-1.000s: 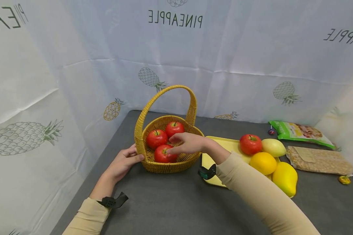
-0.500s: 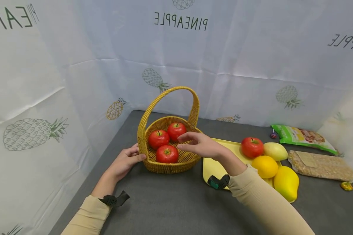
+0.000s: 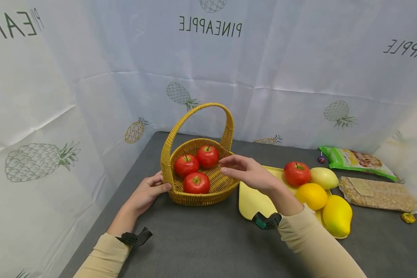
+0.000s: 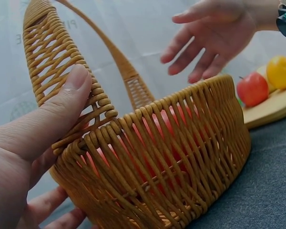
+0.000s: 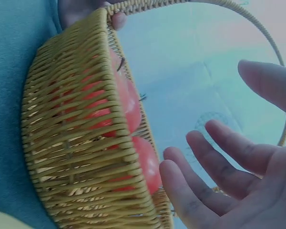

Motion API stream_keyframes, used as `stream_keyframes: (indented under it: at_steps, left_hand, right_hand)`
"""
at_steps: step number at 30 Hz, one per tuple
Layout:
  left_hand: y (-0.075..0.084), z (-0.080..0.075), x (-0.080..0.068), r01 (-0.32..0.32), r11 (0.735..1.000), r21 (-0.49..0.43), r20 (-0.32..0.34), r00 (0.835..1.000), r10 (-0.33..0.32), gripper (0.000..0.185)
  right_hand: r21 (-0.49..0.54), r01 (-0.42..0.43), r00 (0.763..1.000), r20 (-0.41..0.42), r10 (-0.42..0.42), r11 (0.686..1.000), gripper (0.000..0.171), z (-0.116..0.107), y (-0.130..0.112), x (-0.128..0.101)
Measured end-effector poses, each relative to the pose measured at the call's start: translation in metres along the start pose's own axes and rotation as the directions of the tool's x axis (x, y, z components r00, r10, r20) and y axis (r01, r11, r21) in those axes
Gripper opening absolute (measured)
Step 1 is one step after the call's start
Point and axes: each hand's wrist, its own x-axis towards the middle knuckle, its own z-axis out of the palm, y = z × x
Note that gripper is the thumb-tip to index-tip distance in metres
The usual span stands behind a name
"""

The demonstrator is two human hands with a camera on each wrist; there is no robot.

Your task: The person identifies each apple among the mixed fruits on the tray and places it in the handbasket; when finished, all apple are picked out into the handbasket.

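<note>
A yellow wicker basket point(image 3: 226, 190) with a tall arched handle holds three red apples point(image 3: 196, 183). At the basket's left end my left hand point(image 3: 148, 195) grips it; in the left wrist view the thumb point(image 4: 66, 98) lies on the foot of the handle and the fingers are lower, round the outside. Over the basket's right rim my right hand point(image 3: 251, 173) is held with its fingers spread and nothing in them, as the right wrist view shows the fingers point(image 5: 224, 162) apart from the apples.
Right of the basket, a yellow tray point(image 3: 253, 200) bears another red apple point(image 3: 297, 173), a pale yellow fruit point(image 3: 324, 178), an orange point(image 3: 311, 196) and a mango point(image 3: 337, 216). Farther right lie a green packet point(image 3: 358, 162), a clear bag of grains point(image 3: 378, 193) and small wrapped candies point(image 3: 408, 217).
My right hand has drawn back from the front apple, rightward to the basket's rim, its fingers uncurling. The left hand keeps its place on the basket. The apples stay where they were.
</note>
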Motion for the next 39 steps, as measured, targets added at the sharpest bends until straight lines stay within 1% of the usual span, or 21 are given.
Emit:
stream_keyframes:
  at_steps: [8, 12, 14, 16, 19, 23, 25, 30, 35, 39]
  left_hand:
    - [-0.002, 0.002, 0.0, 0.005, 1.0, -0.021, 0.013, 1.0, -0.005, 0.036]
    - [-0.001, 0.003, 0.001, 0.003, 1.0, -0.024, 0.018, 1.0, -0.003, 0.036]
    - [-0.001, 0.004, 0.002, 0.001, 1.0, -0.023, 0.023, 1.0, 0.0, 0.036]
    - [0.0, 0.003, 0.002, -0.001, 1.0, -0.023, 0.024, 1.0, 0.002, 0.036]
    - [0.002, 0.002, 0.001, -0.003, 1.0, -0.016, 0.016, 1.0, 0.004, 0.035]
    - [0.004, 0.0, 0.0, -0.001, 1.0, -0.007, 0.006, 1.0, 0.001, 0.036]
    - [0.004, -0.001, 0.0, 0.002, 1.0, -0.007, 0.01, 1.0, -0.002, 0.036]
    - [0.003, -0.002, 0.0, -0.005, 1.0, -0.016, 0.02, 1.0, 0.005, 0.034]
    - [0.0, -0.001, 0.0, -0.016, 1.0, -0.02, 0.02, 1.0, 0.016, 0.033]
    - [0.0, 0.0, -0.001, -0.024, 0.999, -0.021, 0.022, 0.999, 0.024, 0.035]
  right_hand:
    - [0.047, 0.018, 0.998, -0.062, -0.015, 0.999, 0.047, 0.004, 0.016, -0.013]
    - [0.09, 0.036, 0.993, -0.114, -0.026, 0.995, 0.048, 0.0, 0.022, -0.019]
    - [0.093, 0.044, 0.989, -0.146, -0.03, 0.995, 0.047, -0.004, 0.026, -0.023]
    - [0.073, 0.04, 0.984, -0.176, -0.027, 0.996, 0.046, -0.008, 0.03, -0.027]
    - [0.01, 0.016, 0.978, -0.207, -0.013, 1.0, 0.047, -0.014, 0.035, -0.031]
    - [-0.059, -0.04, 0.967, -0.255, 0.023, 0.997, 0.05, -0.021, 0.043, -0.037]
    - [-0.066, -0.07, 0.954, -0.295, 0.047, 0.995, 0.05, -0.023, 0.047, -0.041]
    - [-0.066, -0.133, 0.909, -0.406, 0.096, 0.989, 0.051, -0.031, 0.054, -0.048]
    - [-0.087, -0.174, 0.86, -0.499, 0.108, 0.981, 0.054, -0.04, 0.058, -0.05]
    - [-0.119, -0.218, 0.818, -0.564, 0.115, 0.969, 0.053, -0.047, 0.057, -0.054]
